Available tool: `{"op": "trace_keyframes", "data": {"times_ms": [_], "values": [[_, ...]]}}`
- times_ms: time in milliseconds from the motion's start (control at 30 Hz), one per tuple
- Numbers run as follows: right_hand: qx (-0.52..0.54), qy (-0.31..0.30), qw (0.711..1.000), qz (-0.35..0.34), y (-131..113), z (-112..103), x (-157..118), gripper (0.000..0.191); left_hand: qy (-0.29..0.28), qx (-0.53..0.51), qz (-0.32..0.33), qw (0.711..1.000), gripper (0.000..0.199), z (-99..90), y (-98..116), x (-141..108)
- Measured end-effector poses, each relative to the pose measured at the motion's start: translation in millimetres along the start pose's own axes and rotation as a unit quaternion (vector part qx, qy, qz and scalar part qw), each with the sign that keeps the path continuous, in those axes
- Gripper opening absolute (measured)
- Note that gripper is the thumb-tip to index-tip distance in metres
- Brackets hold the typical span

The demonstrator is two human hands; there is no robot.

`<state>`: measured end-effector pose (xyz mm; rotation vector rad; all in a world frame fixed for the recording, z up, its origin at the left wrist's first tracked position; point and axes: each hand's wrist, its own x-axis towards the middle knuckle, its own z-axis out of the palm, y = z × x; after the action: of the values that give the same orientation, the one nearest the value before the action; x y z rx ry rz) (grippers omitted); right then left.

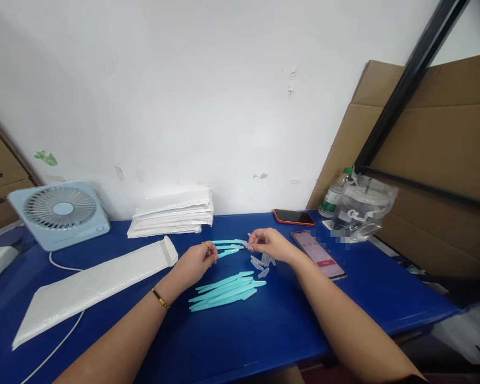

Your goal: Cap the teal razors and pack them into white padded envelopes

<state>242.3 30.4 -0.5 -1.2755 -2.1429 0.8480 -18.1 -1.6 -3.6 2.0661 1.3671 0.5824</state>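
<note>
My left hand [195,261] is closed, thumb against fingers, around the handle ends of turquoise eyebrow razors [225,242]. They point right, and how many are gripped I cannot tell. My right hand [269,243] pinches at the tip of the uppermost razor, where a small translucent cap [245,244] shows beside the fingertips. Whether that cap is fully on the blade is too small to make out. Just below the right hand lie several loose clear caps [264,272]. Nearer to me, a loose pile of turquoise eyebrow razors [224,290] lies with the heads toward the right.
A white padded mailer [96,285] lies at left, before a light blue fan [62,213] with a cable. Stacked white mailers [172,213] stand against the wall. At right are two phones [294,217], a bottle [333,197] and a bagged cup [362,205] on the blue table [280,330].
</note>
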Motion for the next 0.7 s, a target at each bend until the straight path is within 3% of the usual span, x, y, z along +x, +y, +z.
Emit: {"op": "trace_keyframes", "data": {"times_ms": [267,533,700], "values": [[0.047,-0.029,0.998,-0.034,-9.7,12.4,1.5,0.019,0.01,0.002,0.007,1.0,0.018,1.7,5.4,0.5],[0.073,-0.01,0.997,-0.027,-4.8,2.0,-1.3,0.023,0.018,-0.01,0.002,1.0,0.014,-3.0,2.4,0.2],[0.059,-0.033,0.997,-0.042,-13.8,17.8,1.8,0.023,0.0,0.0,0.014,1.0,0.016,4.8,3.7,2.4]]}}
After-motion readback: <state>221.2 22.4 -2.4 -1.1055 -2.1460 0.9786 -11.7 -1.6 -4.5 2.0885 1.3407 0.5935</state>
